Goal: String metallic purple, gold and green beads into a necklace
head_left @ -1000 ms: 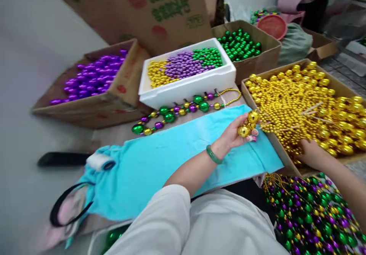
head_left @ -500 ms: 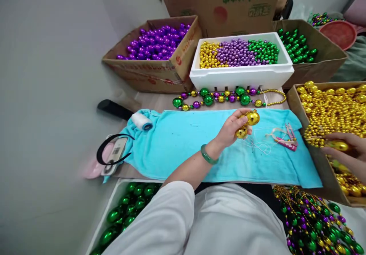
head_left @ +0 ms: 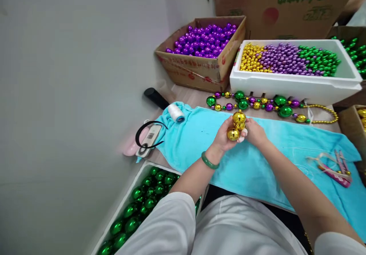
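Note:
Large shiny gold beads [head_left: 233, 134] are bunched together over the turquoise towel [head_left: 197, 140]. My left hand [head_left: 223, 137], with a green bangle at the wrist, is closed around them from the left. From the right, my right hand [head_left: 256, 133] meets the bunch with its fingers curled in against the beads; part of its grip is hidden. Behind the hands lies a strung necklace [head_left: 243, 104] of green, purple and gold beads. A white thread spool [head_left: 175, 113] rests at the towel's left end. Pink-handled snips [head_left: 337, 175] lie at its right.
At the back stand a carton of purple beads [head_left: 219, 74] and a white foam box [head_left: 288, 85] of small gold, purple and green beads. Large green balls [head_left: 131, 209] fill a box at my lower left. A black hoop [head_left: 137, 137] lies near the wall.
My right hand has come from the gold bead box on the right to the beads in my left hand. The view has turned left, so the boxes appear farther right.

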Demonstrator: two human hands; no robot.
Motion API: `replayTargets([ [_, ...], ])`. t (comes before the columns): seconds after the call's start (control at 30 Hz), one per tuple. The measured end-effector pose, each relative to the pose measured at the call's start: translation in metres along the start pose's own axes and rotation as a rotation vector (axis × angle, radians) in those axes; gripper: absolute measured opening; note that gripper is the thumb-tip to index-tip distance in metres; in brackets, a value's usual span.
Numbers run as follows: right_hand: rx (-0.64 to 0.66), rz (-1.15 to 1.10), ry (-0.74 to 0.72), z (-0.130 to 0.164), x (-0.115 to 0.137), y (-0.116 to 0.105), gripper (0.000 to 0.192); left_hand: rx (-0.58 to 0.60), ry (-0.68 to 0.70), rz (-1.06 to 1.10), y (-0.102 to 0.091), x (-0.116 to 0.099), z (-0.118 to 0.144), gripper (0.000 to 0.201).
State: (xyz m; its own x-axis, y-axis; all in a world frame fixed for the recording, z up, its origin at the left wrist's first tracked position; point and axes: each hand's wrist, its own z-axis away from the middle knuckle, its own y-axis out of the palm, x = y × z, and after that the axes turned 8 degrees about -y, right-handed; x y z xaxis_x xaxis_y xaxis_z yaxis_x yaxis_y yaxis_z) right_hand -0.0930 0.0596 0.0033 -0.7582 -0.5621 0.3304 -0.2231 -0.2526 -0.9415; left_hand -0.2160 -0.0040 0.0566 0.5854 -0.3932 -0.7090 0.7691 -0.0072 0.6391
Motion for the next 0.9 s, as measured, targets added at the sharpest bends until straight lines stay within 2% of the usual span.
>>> replayTargets([
  [0.1, 0.021, 0.018, -0.036, -0.013, 0.002, 0.012, 0.038, -0.073, -0.027, 0.072, -0.02, -0.008, 0.004, 0.053],
  [0.17, -0.018, 0.011, -0.05, -0.012, -0.001, 0.012, 0.043, -0.094, -0.03, 0.099, -0.032, -0.011, 0.005, 0.053],
  [0.27, -0.251, -0.132, -0.059, 0.005, 0.001, 0.004, 0.034, -0.068, -0.02, 0.115, -0.043, -0.011, 0.004, 0.053],
  [0.33, -0.428, -0.337, -0.066, 0.023, 0.015, -0.003, 0.028, -0.069, 0.015, 0.095, -0.046, -0.007, 0.001, 0.053],
  [0.4, -0.507, -0.542, -0.08, 0.039, 0.037, -0.006, 0.027, -0.116, 0.092, 0.038, -0.046, -0.001, -0.003, 0.053],
  [0.5, -0.502, -0.659, -0.083, 0.051, 0.068, -0.001, 0.036, -0.258, 0.245, -0.083, -0.041, 0.011, -0.007, 0.046],
  [0.57, -0.493, -0.725, -0.042, 0.048, 0.078, 0.007, 0.038, -0.329, 0.281, -0.129, -0.038, 0.019, -0.008, 0.043],
  [0.7, -0.488, -0.959, 0.076, 0.036, 0.071, 0.031, 0.035, -0.347, 0.235, -0.106, -0.042, 0.033, -0.009, 0.043],
  [0.8, -0.47, -1.226, 0.165, 0.031, 0.06, 0.049, 0.033, -0.372, 0.267, -0.106, -0.053, 0.04, -0.018, 0.042],
  [0.9, -0.502, -1.331, 0.21, 0.037, 0.05, 0.058, 0.034, -0.54, 0.338, -0.275, -0.07, 0.042, -0.033, 0.037],
])
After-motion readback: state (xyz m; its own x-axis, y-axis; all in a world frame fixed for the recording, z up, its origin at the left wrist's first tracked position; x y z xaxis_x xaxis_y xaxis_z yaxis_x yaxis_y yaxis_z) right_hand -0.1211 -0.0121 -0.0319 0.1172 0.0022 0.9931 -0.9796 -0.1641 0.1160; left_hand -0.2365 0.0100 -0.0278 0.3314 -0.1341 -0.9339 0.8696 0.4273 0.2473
